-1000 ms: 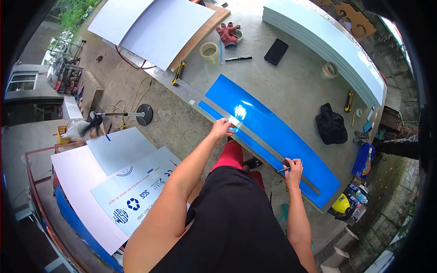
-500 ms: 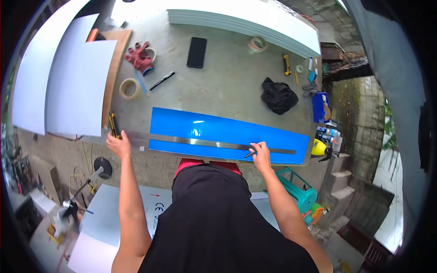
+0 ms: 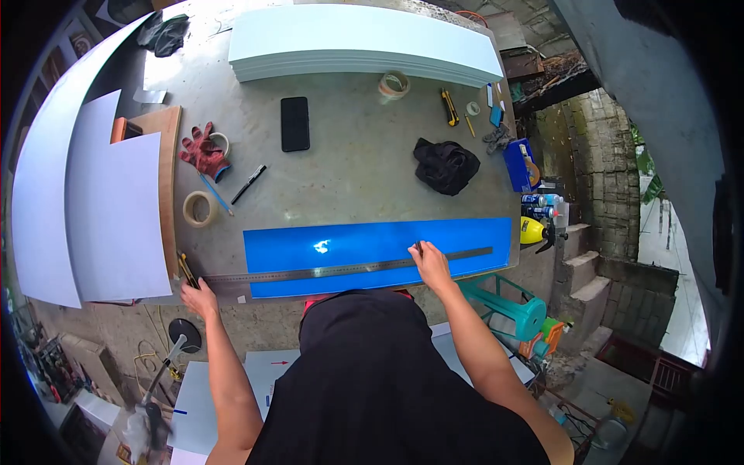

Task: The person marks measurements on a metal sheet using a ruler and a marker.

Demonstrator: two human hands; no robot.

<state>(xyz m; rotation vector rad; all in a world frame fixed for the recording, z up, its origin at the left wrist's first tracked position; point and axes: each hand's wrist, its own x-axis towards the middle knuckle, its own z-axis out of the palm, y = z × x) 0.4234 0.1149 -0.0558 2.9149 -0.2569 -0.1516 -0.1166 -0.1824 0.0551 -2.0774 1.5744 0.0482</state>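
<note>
A long steel ruler (image 3: 329,271) lies lengthwise over a shiny blue sheet (image 3: 349,238) at the table's near edge. My left hand (image 3: 200,300) has its fingers closed at the ruler's left end, beyond the sheet. Right at those fingertips is a yellow-and-black utility knife (image 3: 186,268); whether they also grip it is hard to see. My right hand (image 3: 432,266) pinches a short black marker (image 3: 419,247) over the ruler, toward the right part of the sheet. The marker's tip is hidden.
White panels (image 3: 116,217) lie at left, and a white stack (image 3: 364,43) lies along the back. Between them are a phone (image 3: 294,124), a red glove (image 3: 204,153), tape rolls (image 3: 201,209), a pen (image 3: 249,184) and black cloth (image 3: 446,165). A blue bin (image 3: 521,167) stands at right.
My view has shifted, so the table shows lower and more of the back stack is seen. The marker in my right hand has turned from slanting down-left to more upright. My left hand stays at the ruler's end.
</note>
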